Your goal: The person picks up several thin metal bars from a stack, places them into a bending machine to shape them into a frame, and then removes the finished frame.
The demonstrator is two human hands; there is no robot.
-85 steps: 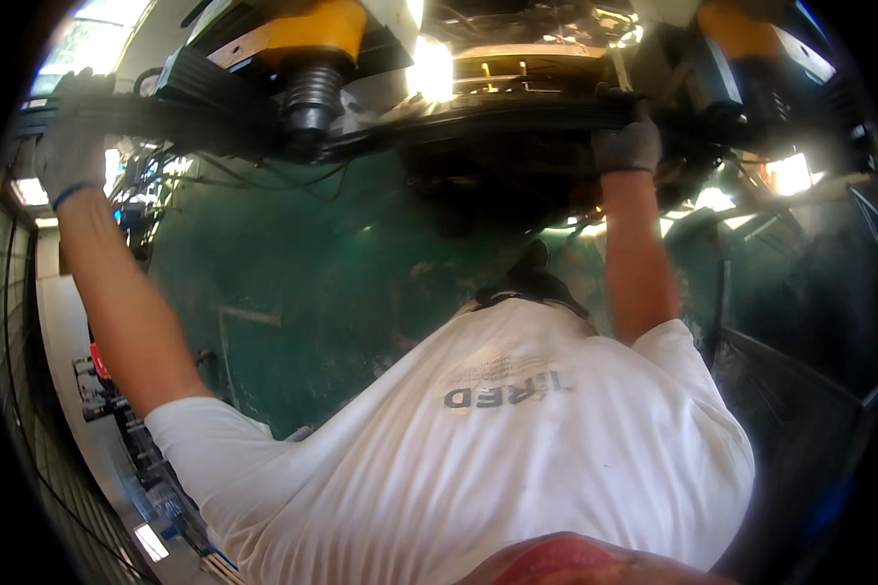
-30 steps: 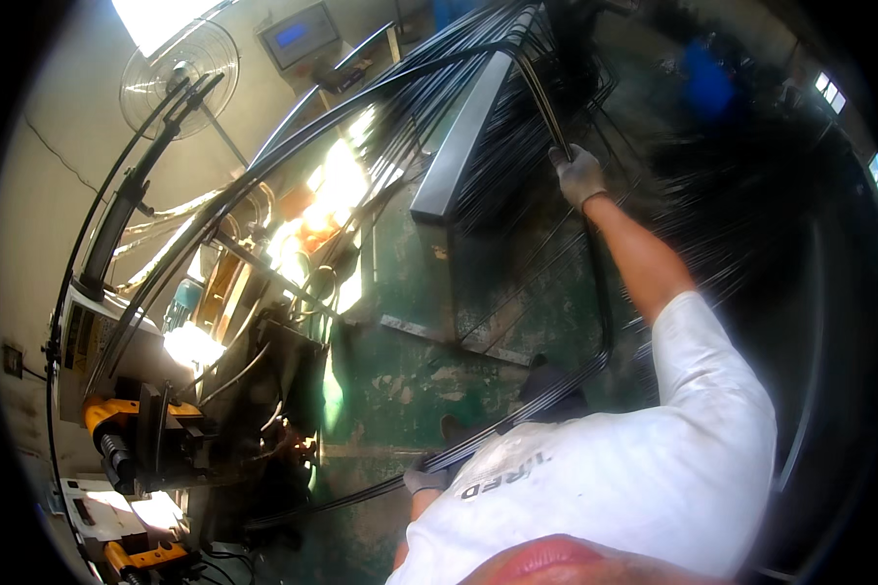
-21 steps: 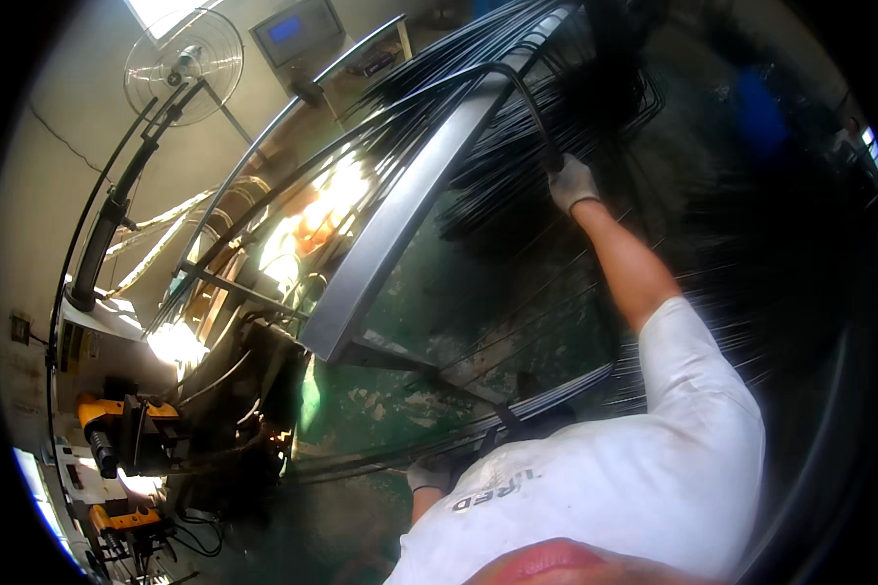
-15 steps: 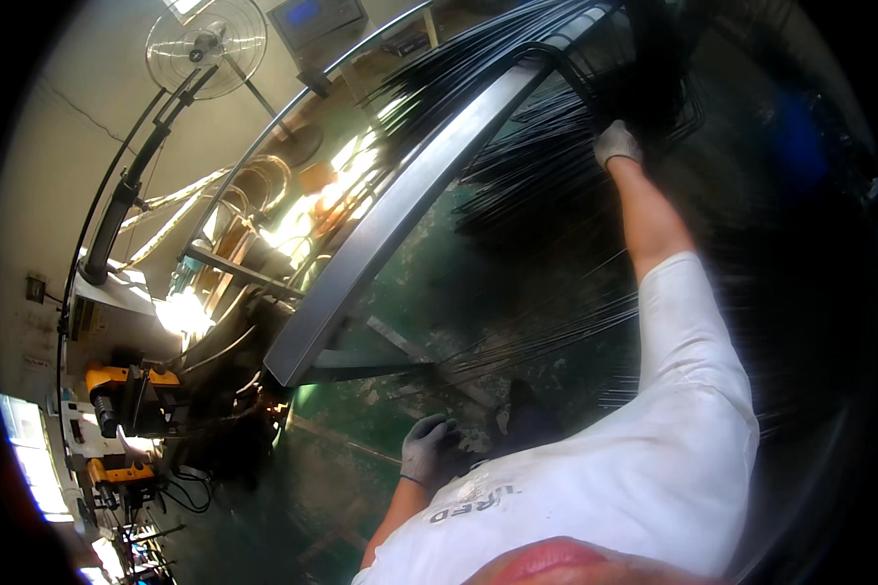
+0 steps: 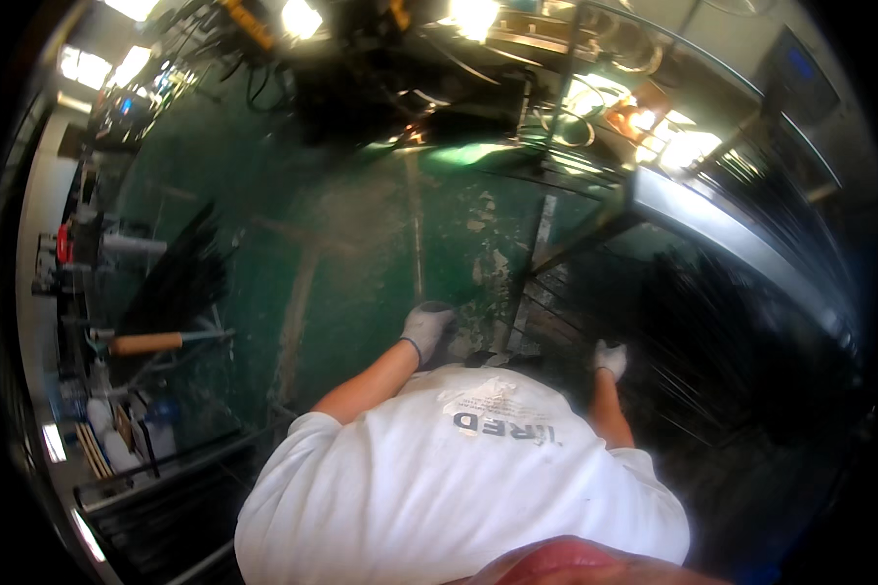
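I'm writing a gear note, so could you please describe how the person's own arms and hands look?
The left hand and right hand wear pale greyish gloves; the left glove's cuff has a dark edge. Both forearms are bare below the short sleeves of a white T-shirt with grey lettering on the chest.

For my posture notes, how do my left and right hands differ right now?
Your left hand looks larger in view; your right hand looks smaller. The left hand sits higher in the picture than the right hand. The left forearm slants up and rightward; the right forearm rises nearly straight. Both hands are gloved, with nothing visibly held.
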